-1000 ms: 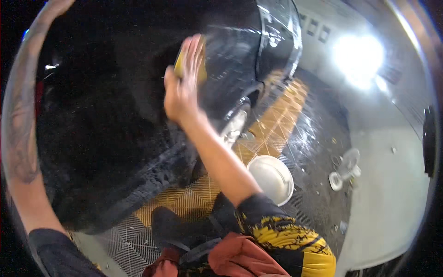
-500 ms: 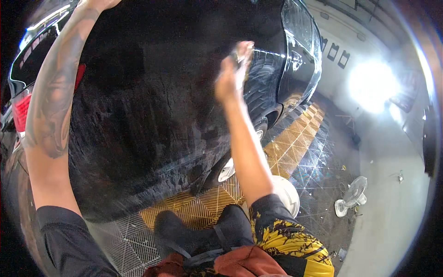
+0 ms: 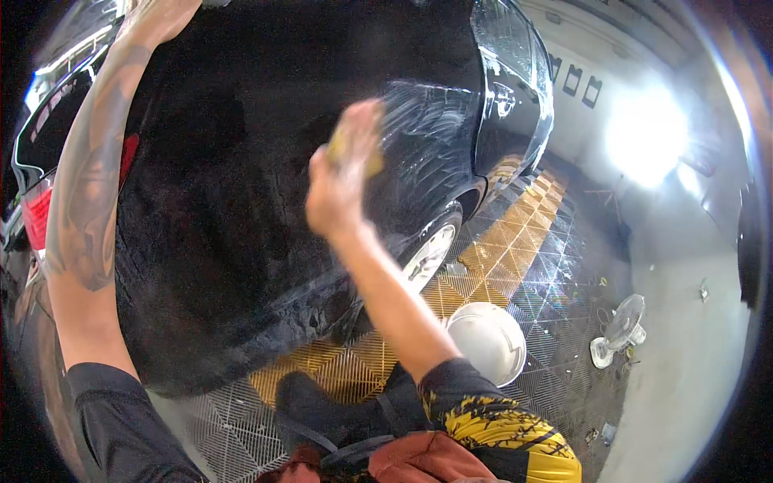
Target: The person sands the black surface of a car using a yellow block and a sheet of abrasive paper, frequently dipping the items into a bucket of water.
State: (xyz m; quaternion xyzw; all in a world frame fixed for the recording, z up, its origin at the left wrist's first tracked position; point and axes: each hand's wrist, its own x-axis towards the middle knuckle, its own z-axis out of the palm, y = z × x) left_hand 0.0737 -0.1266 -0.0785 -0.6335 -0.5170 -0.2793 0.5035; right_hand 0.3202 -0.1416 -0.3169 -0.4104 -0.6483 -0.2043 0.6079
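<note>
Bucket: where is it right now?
Head view, lower right of centre: the bucket stands on the floor, between the right forearm and the fan.

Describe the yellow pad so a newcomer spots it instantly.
Find the black car in mid-view. Over its side, just left of the whitish smears, is the right hand. The pad is beneath that hand, its yellow standing out from the car's black.

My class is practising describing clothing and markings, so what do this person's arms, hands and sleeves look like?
The left hand and right hand wear no visible gloves. A large tattoo marks the left forearm; none shows on the right forearm. The left short sleeve looks plain black; the right short sleeve is black with jagged yellow splashes and a solid yellow panel.
</note>
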